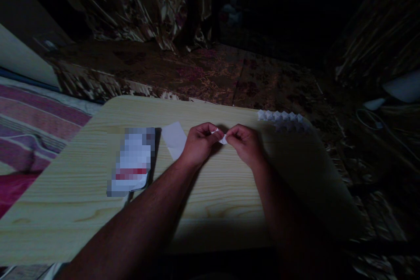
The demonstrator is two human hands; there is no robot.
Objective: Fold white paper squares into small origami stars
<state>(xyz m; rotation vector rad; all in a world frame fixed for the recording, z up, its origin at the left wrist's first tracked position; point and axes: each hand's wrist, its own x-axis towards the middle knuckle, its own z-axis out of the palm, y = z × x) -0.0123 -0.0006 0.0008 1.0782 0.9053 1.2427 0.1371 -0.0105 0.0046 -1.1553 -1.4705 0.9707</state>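
Note:
A small folded piece of white paper [224, 139] is pinched between my two hands, just above the table. My left hand [201, 140] grips its left end between thumb and fingers, and my right hand [244, 142] grips its right end. Fingers cover much of the paper, so its exact shape is hidden. Close by my left wrist lies a flat white sheet of paper [174, 138], partly behind the hand. Near the table's far right corner, small folded white paper pieces [280, 116] stand in a row, several of them.
The light wooden table [216, 201] has rounded corners. A phone [136, 157], its screen pixelated, rests on the left with a cable below it. Beyond the far edge is a patterned covered surface [197, 70] under curtains [157, 4]. Striped bedding [36, 113] is at left.

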